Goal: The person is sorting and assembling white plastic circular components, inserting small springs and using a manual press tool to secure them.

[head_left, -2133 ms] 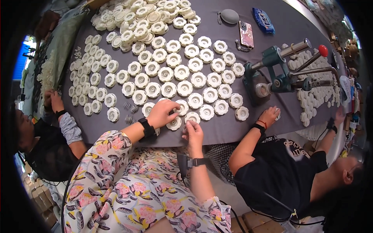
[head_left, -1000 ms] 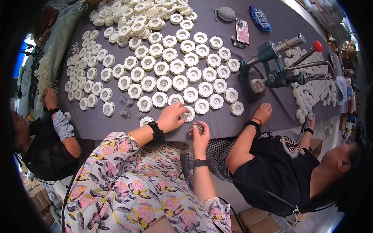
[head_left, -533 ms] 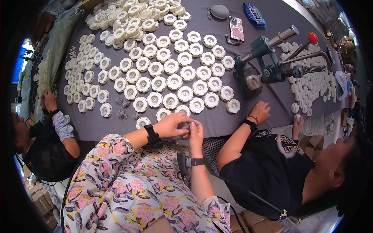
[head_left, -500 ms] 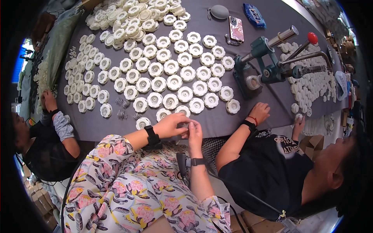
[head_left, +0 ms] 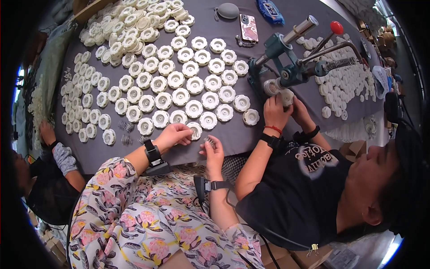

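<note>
My left hand is closed at the left rim of a white scalloped plastic knob, which lies at the near side of a spread of similar knobs. Just right of it, my right hand is raised palm up with bent fingers. A small coil spring is held between its fingertips. Several more loose coil springs lie on the cloth left of my left hand. Knobs stand face up in loose rows beyond both hands.
A green hand press with a red-balled lever stands to the right. There a co-worker's hands hold a white round part. Knobs pile up at the far left. A phone and a blue packet lie at the back.
My hands were together and have parted: the left moved to a knob, the right shows a spring. The co-worker's hands have come together at the press. The whole view has shifted.
</note>
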`<state>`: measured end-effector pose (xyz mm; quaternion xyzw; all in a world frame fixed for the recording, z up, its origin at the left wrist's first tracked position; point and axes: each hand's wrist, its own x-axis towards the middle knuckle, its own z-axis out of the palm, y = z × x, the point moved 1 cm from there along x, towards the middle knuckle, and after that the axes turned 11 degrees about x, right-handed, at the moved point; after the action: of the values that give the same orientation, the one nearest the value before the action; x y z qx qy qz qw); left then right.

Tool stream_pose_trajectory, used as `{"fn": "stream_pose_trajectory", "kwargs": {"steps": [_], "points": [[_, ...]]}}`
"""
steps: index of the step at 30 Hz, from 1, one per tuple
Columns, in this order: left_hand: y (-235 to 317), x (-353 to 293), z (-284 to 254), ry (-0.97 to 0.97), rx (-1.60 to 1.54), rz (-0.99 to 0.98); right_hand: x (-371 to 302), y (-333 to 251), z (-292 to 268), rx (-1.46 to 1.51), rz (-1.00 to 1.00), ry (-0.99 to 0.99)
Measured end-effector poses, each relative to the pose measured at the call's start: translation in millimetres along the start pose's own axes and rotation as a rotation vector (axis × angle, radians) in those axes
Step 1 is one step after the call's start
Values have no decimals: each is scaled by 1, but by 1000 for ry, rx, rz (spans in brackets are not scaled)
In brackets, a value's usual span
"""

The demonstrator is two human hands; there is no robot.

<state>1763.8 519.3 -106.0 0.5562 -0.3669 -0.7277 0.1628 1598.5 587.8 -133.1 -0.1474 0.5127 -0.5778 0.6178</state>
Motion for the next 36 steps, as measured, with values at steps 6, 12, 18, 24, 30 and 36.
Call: {"fn": "stream_pose_trajectory", "kwargs": {"steps": [6,12,18,24,30,36], "points": [[21,36,23,168,461,544,-3,3,-3,255,164,65],[33,59,36,363,989,796,-8,0,-9,257,166,117],[34,62,35,332,1174,833,-6,-1,-9,282,136,154],[38,51,33,189,599,593,-4,-5,-7,271,126,171],[37,53,28,214,795,767,-3,0,-5,220,151,171],[35,53,26,403,1143,962,-4,-2,-7,232,139,149]]}}
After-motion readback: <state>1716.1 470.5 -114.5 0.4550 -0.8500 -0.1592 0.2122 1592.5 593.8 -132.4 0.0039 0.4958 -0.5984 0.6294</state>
